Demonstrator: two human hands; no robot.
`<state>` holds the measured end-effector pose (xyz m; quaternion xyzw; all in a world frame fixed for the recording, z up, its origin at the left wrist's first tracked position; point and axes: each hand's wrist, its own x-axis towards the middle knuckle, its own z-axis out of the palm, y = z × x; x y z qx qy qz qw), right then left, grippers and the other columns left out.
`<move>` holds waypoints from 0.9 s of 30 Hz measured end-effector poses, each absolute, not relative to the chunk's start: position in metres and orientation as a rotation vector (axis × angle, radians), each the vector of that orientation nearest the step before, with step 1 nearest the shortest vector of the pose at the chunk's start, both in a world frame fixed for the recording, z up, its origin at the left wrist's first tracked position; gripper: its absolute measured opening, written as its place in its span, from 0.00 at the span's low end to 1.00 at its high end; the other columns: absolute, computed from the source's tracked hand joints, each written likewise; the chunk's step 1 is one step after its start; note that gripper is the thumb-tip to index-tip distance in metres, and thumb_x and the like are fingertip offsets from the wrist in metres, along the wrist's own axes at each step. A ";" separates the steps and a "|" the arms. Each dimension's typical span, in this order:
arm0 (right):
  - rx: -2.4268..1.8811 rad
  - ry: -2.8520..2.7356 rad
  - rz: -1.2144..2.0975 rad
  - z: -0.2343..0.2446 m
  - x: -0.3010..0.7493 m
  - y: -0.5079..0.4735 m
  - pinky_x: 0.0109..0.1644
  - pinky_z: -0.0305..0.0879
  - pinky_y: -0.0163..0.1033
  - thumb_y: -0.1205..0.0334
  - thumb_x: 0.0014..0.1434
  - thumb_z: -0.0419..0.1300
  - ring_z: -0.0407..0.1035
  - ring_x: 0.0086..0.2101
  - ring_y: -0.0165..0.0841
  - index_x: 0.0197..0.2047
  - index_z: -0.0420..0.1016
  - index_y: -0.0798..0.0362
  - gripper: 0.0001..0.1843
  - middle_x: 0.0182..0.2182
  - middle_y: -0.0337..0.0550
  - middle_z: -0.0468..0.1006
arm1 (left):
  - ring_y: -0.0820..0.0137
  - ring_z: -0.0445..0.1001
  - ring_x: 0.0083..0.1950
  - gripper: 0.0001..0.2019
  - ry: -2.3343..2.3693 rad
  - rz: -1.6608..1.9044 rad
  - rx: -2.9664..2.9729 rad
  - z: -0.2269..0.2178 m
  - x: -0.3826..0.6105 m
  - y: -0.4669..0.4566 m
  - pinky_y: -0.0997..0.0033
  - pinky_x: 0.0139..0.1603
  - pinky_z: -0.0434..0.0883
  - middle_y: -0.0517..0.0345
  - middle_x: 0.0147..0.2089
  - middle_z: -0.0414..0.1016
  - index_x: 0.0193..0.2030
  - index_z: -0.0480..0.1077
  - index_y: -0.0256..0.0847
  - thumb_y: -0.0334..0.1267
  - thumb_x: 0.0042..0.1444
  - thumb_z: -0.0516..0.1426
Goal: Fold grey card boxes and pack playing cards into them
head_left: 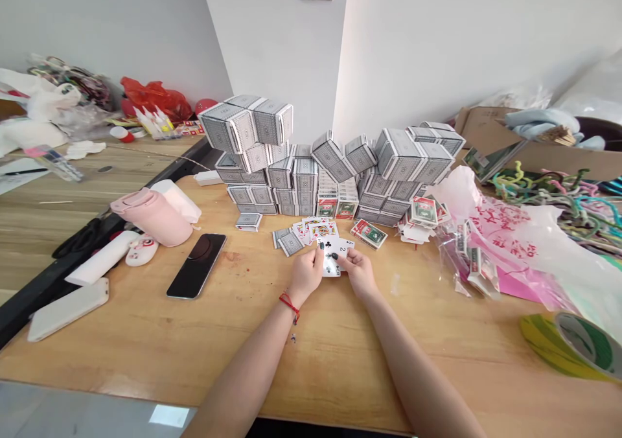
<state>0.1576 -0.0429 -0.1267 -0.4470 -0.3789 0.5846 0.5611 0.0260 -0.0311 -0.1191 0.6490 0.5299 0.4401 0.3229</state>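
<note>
Playing cards [332, 266], a small batch with a two of clubs among them, are held face up just above the surface [170, 341], in front of the grey card-built blocks [297, 182]. The left hand [307, 275] is pinched on their left edge, thumb on top; the right hand [358, 271] is clamped on the opposite side.

If either thumb eased off, the batch could fan apart and mix with the face-up cards [324, 229] and face-down cards [290, 242] lying just beyond. A forward knock might topple the blocks, since several upper ones sit tilted or overhang those below.

As for containers, one red-and-green card box [369, 234] lies on the surface near the right hand; whether it holds cards cannot be told. More packs [346, 206] stand between the block stacks, their contents hidden. At the far right, an open cardboard box [558, 164] holds something pale blue and soft [539, 123]. Beside it lies a crumpled pink-printed plastic bag [505, 214], its contents unclear.
</note>
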 end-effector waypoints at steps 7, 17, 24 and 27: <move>-1.029 -0.904 1.386 -0.128 0.155 -0.043 0.30 0.65 0.37 0.55 0.42 0.66 0.70 0.24 0.32 0.26 0.71 0.53 0.12 0.23 0.39 0.78 | 0.76 0.53 0.22 0.20 1.328 1.170 1.600 -0.119 0.020 -0.029 0.75 0.24 0.51 0.64 0.18 0.52 0.16 0.50 0.40 0.45 0.55 0.48; -1.045 -0.940 1.415 -0.131 0.155 -0.043 0.29 0.66 0.38 0.53 0.41 0.66 0.71 0.24 0.33 0.28 0.72 0.53 0.15 0.24 0.39 0.78 | 0.76 0.54 0.22 0.20 1.419 1.173 1.727 -0.116 0.023 -0.029 0.75 0.25 0.52 0.64 0.18 0.55 0.20 0.53 0.39 0.47 0.59 0.43; -1.038 -0.909 1.421 -0.128 0.156 -0.043 0.28 0.65 0.37 0.54 0.39 0.67 0.70 0.22 0.33 0.27 0.72 0.53 0.14 0.22 0.39 0.78 | 0.76 0.54 0.21 0.21 1.461 1.151 1.782 -0.120 0.023 -0.027 0.74 0.23 0.51 0.63 0.16 0.55 0.17 0.51 0.39 0.47 0.58 0.43; -1.041 -0.900 1.426 -0.128 0.157 -0.043 0.27 0.65 0.37 0.54 0.39 0.68 0.69 0.21 0.32 0.26 0.72 0.54 0.14 0.21 0.39 0.77 | 0.76 0.53 0.21 0.22 1.402 1.168 1.707 -0.121 0.023 -0.027 0.74 0.23 0.52 0.63 0.16 0.53 0.17 0.51 0.39 0.49 0.58 0.43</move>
